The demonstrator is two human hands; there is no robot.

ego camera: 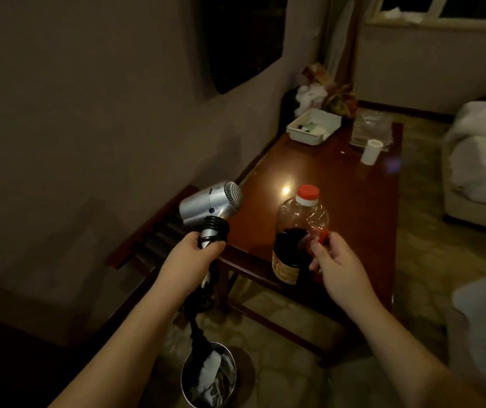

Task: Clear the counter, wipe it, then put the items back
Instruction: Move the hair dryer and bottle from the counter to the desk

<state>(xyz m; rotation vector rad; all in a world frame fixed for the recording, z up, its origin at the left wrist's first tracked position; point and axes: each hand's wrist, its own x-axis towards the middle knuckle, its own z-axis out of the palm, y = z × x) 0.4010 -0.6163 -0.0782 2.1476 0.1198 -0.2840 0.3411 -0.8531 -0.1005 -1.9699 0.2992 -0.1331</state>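
My left hand (pixel 190 256) grips the handle of a silver hair dryer (pixel 211 205), held above the near left corner of the dark wooden counter (pixel 350 201). Its black coiled cord (pixel 199 307) hangs down below my hand. My right hand (pixel 337 267) holds the red handle of a large clear bottle (pixel 299 234) with a red cap and dark liquid in its lower half. The bottle is upright at the counter's near edge; whether it touches the surface I cannot tell.
A white tray (pixel 314 125) with small items sits at the counter's far left. A white cup (pixel 370 151) and a clear plastic bag (pixel 371 128) lie at the far right. A metal bin (pixel 209 375) stands on the floor below. A slatted rack (pixel 159 231) adjoins the counter's left.
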